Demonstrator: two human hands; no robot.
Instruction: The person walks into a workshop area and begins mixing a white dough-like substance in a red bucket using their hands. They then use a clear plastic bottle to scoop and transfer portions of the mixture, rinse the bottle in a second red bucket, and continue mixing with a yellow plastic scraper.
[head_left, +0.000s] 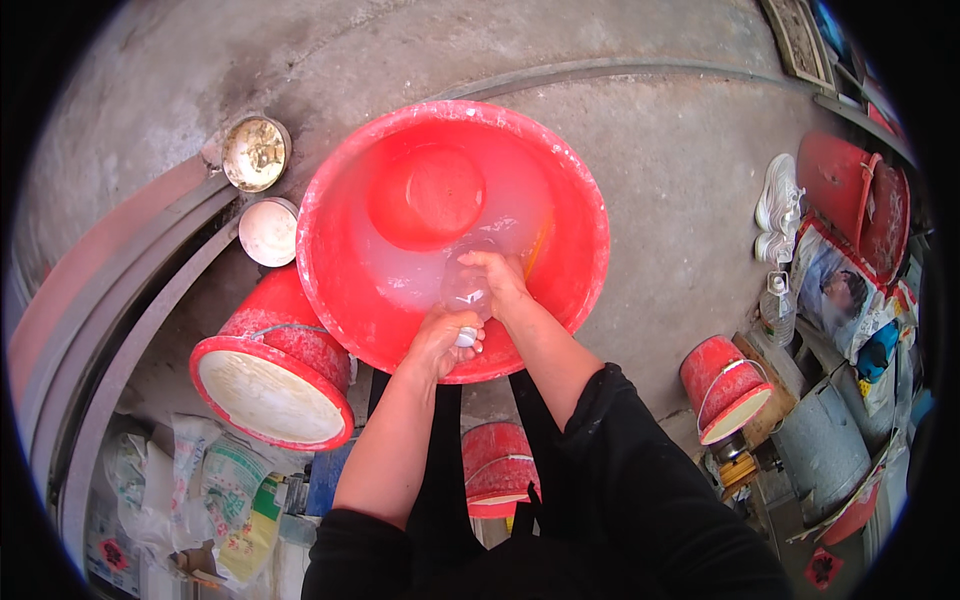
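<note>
A large red plastic basin (453, 112) stands before me with cloudy liquid in it. Over its near side I hold a clear plastic bottle (466, 285), tilted, its white cap end towards me. My left hand (444, 341) grips the bottle at the capped neck. Around the bottle's body, on its right side, my right hand (501, 281) is closed. A round red plastic vessel (435, 196) sits in the liquid near the far side. Beside my right hand, a thin yellow-orange stick (538, 247) leans against the basin's inner wall.
Left of the basin are a red bucket (274, 394) with pale contents and two round bowls, one white (268, 232), one stained (256, 154). A small red bucket (724, 390), white shoes (778, 196) and a metal bucket (821, 446) stand at right. Plastic bags (232, 480) lie lower left.
</note>
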